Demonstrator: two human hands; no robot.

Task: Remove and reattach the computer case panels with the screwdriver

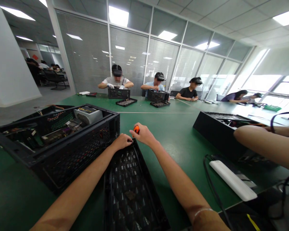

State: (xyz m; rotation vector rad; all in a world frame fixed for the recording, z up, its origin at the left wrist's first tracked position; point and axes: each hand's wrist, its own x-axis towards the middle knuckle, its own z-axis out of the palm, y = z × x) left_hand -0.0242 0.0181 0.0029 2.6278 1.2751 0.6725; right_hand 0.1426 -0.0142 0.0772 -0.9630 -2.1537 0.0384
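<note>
green tabletop (178,141) carries a black panel (127,175) lying nearest; at its far end the left hand (121,141) curls its fingers, gripping or touching unclear, and the right hand (144,134) clamps an orange tool (136,129), seemingly screw work, next needing steady alignment; the power supply (88,115) has an unreadable label

Black textured panel (126,179) lying lengthwise, orange-handled screwdriver (136,129) at its far end
</note>
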